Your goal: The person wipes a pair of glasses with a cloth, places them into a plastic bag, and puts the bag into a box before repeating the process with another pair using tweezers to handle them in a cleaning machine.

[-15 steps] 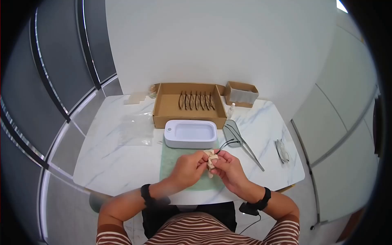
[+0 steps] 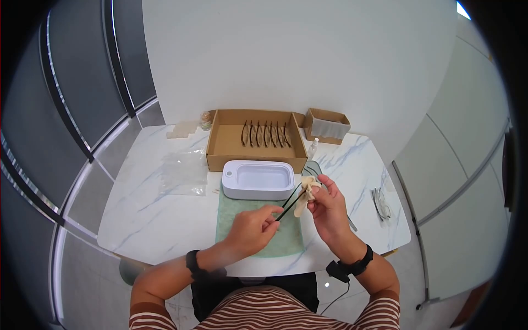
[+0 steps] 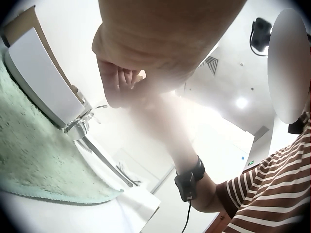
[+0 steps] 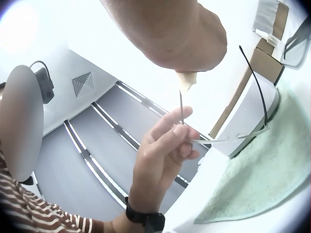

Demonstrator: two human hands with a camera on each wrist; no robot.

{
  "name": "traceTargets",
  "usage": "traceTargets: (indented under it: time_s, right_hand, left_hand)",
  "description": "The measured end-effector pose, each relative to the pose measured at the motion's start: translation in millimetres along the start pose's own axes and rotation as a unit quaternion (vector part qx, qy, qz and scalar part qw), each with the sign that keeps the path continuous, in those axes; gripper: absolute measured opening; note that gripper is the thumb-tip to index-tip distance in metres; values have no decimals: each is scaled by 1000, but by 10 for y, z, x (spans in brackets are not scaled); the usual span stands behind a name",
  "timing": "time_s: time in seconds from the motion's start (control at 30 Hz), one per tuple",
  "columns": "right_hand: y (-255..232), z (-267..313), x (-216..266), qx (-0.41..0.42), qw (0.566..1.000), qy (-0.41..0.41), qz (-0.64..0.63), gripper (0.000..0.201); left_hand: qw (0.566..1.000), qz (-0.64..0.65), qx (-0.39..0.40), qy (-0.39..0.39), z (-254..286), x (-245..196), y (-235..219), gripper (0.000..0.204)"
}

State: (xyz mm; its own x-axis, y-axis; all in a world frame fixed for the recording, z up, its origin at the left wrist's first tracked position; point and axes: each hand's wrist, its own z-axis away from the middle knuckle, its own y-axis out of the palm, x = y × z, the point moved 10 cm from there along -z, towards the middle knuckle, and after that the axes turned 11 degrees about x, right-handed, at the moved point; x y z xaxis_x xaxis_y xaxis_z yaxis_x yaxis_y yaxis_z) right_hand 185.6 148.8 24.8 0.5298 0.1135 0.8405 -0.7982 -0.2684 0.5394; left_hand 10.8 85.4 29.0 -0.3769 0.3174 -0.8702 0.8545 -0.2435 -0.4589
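Observation:
My left hand (image 2: 253, 226) pinches a pair of eyeglasses (image 4: 258, 90) at one front corner, between thumb and fingers, with the dark temples pointing away from it. Clear lenses extend sideways from that grip in the right wrist view. Folded round one temple is a cream cloth (image 2: 303, 204), which my right hand (image 2: 331, 213) grips between thumb and fingers. The glasses are held above a pale green towel (image 2: 258, 242). In the left wrist view the left hand (image 3: 146, 46) fills the top and the right hand is blurred behind it.
A white tub (image 2: 256, 192) stands on the towel's far edge. Behind it, a cardboard tray (image 2: 225, 132) holds several dark curved pieces. A smaller box (image 2: 330, 132), spray bottle (image 2: 313, 147), grey tray (image 2: 312, 165), and clear glasses (image 2: 380, 203) lie rightward; plastic bags (image 2: 184, 173) lie left.
My right hand has moved right and farther up with the cloth, away from the left hand. The glasses have turned, and their temples now show between both hands.

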Motion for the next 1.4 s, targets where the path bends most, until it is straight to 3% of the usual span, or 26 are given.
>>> traceTargets:
  time_s: [0.1,0.3,0.4,0.53,0.6,0.73,0.87,0.93,0.97,1.0,1.07,1.1,1.17,1.2,1.27,1.4]
  right_hand:
    - [-53,-47,135,-7,1000,-26,15,51]
    - [-272,4,601,-47,988,-138,48,41]
    - [-370,140,601,-55,987,-129,81,31]
    - [-393,271,401,17,972,-97,214,21]
    - [-456,286,148,72,968,-14,242,17]
    - [-305,289,-179,162,945,52,278,16]
    - [-28,236,-421,232,901,72,360,31]
    - [357,260,-302,296,795,-52,527,44]
    - [425,268,-378,329,754,-49,566,56]
    - [447,257,-417,333,753,-48,566,56]
    - [516,274,-558,347,663,-77,658,58]
    - [493,240,-611,349,662,-76,659,58]
    - [521,239,-718,369,585,-152,707,67]
    - [475,213,-774,369,584,-152,706,67]
    - [342,152,-935,348,502,-127,781,64]
    - [387,83,-901,344,491,-75,797,59]
  left_hand:
    - [998,-36,-18,49,22,-13,-57,18]
    - [999,15,24,-40,67,409,-89,14]
    - [996,69,37,-33,105,606,-70,13]
    - [997,49,57,-27,123,769,-109,12]
    - [998,20,58,-7,136,813,-149,13]
    - [1000,-18,11,6,189,864,-329,13]
    - [998,-54,6,-20,261,915,-382,11]
    - [997,-63,22,-30,296,903,-349,10]
    - [996,-71,42,-39,310,904,-300,10]
    - [996,-69,39,-42,329,904,-298,10]
    - [993,-104,56,-24,346,852,-241,9]
    - [993,-103,55,-24,354,844,-237,9]
    - [990,-126,61,-15,365,806,-204,8]
    - [990,-125,61,-15,371,812,-192,8]
    - [990,-127,55,1,380,792,-177,8]
    - [989,-141,54,8,367,726,-194,8]
